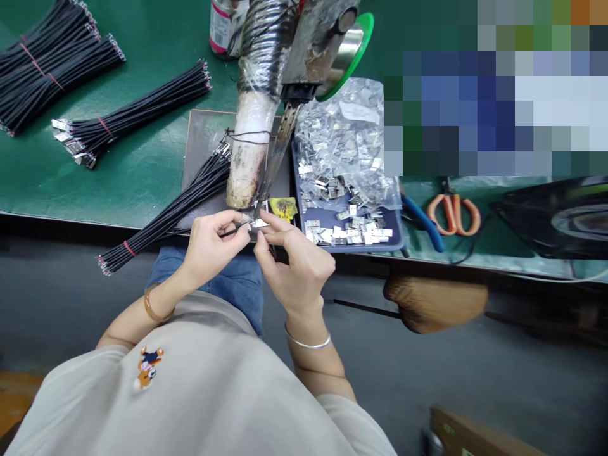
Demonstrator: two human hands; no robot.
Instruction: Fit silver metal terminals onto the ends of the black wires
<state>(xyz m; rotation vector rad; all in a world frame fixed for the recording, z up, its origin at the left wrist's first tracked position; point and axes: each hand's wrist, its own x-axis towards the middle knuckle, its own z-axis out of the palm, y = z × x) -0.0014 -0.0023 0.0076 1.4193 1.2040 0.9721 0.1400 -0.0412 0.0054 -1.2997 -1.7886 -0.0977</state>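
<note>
My left hand pinches a thin black cable at the edge of the bench. Close beside it, my right hand is closed, thumb and forefinger together, on a small silver USB connector. The cable's end meets the connector between my fingertips, though the exact joint is too small to make out. Just above sits the narrow metal tip of a soldering iron, pointing down at the connector. A wrapped white nozzle pipe hangs alongside the iron.
A blue tray of loose USB connectors and a plastic bag stands right. Cable bundles lie left; another bundle overhangs the edge. Blue-handled pliers, orange-handled cutters, a yellow piece and a can are nearby.
</note>
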